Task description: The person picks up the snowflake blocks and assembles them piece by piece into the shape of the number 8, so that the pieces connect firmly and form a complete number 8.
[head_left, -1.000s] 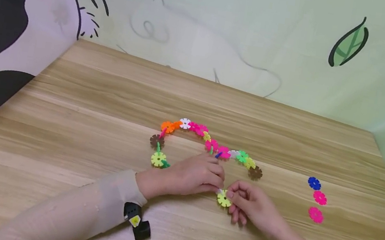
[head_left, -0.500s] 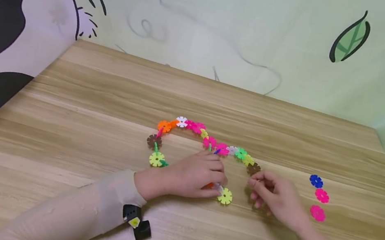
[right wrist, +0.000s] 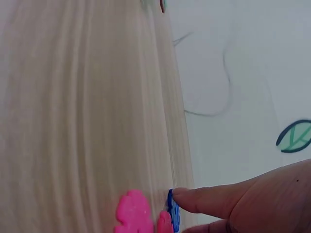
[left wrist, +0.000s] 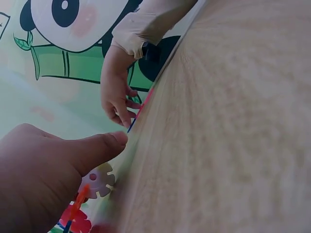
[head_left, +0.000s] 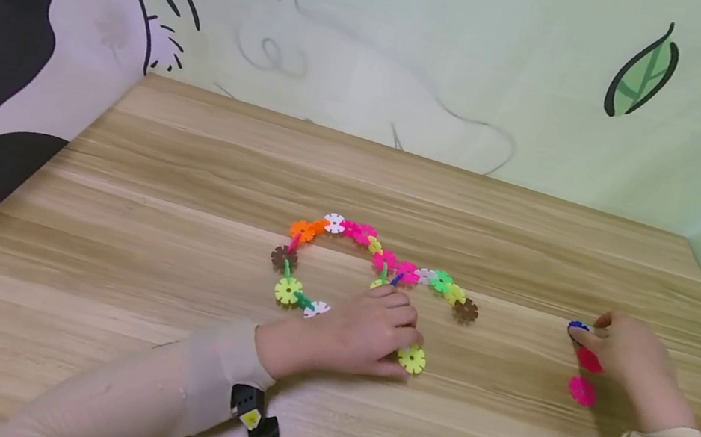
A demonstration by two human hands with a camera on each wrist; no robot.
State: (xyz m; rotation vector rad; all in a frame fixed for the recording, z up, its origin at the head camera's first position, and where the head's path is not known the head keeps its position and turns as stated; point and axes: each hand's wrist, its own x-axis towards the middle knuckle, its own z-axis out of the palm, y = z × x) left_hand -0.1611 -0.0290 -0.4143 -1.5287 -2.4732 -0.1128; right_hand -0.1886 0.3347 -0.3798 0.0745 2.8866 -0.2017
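A chain of interlocking plastic snowflake discs (head_left: 385, 261) in many colours curves over the wooden table in the head view. My left hand (head_left: 354, 329) lies over its near part, hiding several discs. A yellow-green disc (head_left: 412, 360) shows beside the left fingertips. In the left wrist view the thumb (left wrist: 104, 148) is stretched out above a whitish disc (left wrist: 99, 179), apart from the other fingers, which are mostly hidden. Far to the right, my right hand (head_left: 635, 363) pinches a blue snowflake disc (head_left: 577, 326) by its edge. The right wrist view has a fingertip on this blue disc (right wrist: 174, 211).
Two loose pink discs lie by the right hand, one (head_left: 589, 360) partly under it and another (head_left: 581, 391) nearer. The chain's right end is a brown disc (head_left: 466, 310). A painted wall (head_left: 362, 47) stands along the table's (head_left: 229, 163) back edge.
My right hand has let go of the yellow-green disc and moved right to the blue disc. The left hand has stayed near the chain, its thumb now lower and apart from the fingers.
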